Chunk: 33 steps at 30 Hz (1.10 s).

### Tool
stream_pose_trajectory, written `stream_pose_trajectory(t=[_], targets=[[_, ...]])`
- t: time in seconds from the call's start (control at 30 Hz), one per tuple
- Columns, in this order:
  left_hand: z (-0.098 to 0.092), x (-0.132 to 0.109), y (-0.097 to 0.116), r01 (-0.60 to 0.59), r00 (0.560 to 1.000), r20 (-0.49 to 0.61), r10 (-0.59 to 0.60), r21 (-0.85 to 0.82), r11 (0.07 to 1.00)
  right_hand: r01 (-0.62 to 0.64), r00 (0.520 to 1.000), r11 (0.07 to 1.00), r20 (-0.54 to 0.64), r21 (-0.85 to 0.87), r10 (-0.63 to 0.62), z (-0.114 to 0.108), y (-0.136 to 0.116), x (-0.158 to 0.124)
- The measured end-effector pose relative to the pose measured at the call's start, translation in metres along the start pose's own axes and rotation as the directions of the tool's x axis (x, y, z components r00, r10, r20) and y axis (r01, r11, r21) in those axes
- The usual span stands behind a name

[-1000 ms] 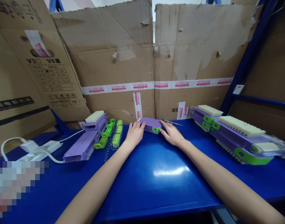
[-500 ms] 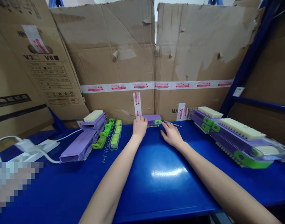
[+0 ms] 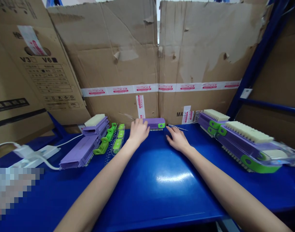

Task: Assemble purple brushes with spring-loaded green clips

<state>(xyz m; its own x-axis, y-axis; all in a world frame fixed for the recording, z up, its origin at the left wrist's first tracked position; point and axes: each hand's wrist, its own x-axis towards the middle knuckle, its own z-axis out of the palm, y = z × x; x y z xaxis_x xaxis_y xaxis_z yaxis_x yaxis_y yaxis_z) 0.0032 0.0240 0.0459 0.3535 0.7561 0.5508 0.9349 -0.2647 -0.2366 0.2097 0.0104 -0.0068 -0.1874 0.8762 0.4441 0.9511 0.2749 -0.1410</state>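
Both hands at the far edge of the blue table (image 3: 161, 193), by one purple brush (image 3: 155, 123)

The brush lies bristles down against the cardboard wall (image 3: 128, 64), which seems to steady it. The left hand (image 3: 138, 131) has fingers over its left end; whether they grip cannot be told. The right hand (image 3: 176, 139) lies flat, spread and empty, just right of it, near a thin metal tool (image 3: 179, 128). Loose green parts (image 3: 106, 143) sit left and finished brushes (image 3: 244, 138) right, likely kept sorted

You can read "V3" and "V6" on the left carton (image 3: 41, 80), far left of the brush (image 3: 155, 122). "MA" stands on the back carton (image 3: 198, 48), just right of it. The tape (image 3: 161, 87) print is too small to read.
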Motion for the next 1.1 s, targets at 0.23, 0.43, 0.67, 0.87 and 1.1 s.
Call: stream_pose_trajectory(t=[0.23, 0.43, 0.67, 0.87, 1.1], targets=[[-0.056, -0.061, -0.074, 0.153, 0.988, 0.005, -0.154, 0.081, 0.985, -0.014, 1.0, 1.0, 0.009, 0.016, 0.014, -0.005, -0.001, -0.003], [-0.073, -0.106, -0.162, 0.512, 0.796, 0.199, -0.572, 0.283, 0.811, -0.019, 1.0, 1.0, 0.019, 0.014, 0.018, -0.005, -0.002, -0.004], [-0.052, -0.139, -0.191, 0.572, 0.637, 0.551, -0.539, 0.13, 0.81, -0.006, 1.0, 1.0, 0.016, 0.028, 0.006, -0.003, -0.002, -0.004], [-0.053, -0.156, -0.188, 0.626, 0.649, 0.442, -0.619, 0.152, 0.765, 0.0, 1.0, 0.999, 0.0, 0.045, 0.0, -0.002, -0.002, -0.004], [-0.063, -0.17, -0.183, 0.684, 0.638, 0.37, -0.675, 0.129, 0.718, 0.016, 1.0, 0.999, 0.001, 0.044, -0.016, -0.001, -0.002, -0.004]])
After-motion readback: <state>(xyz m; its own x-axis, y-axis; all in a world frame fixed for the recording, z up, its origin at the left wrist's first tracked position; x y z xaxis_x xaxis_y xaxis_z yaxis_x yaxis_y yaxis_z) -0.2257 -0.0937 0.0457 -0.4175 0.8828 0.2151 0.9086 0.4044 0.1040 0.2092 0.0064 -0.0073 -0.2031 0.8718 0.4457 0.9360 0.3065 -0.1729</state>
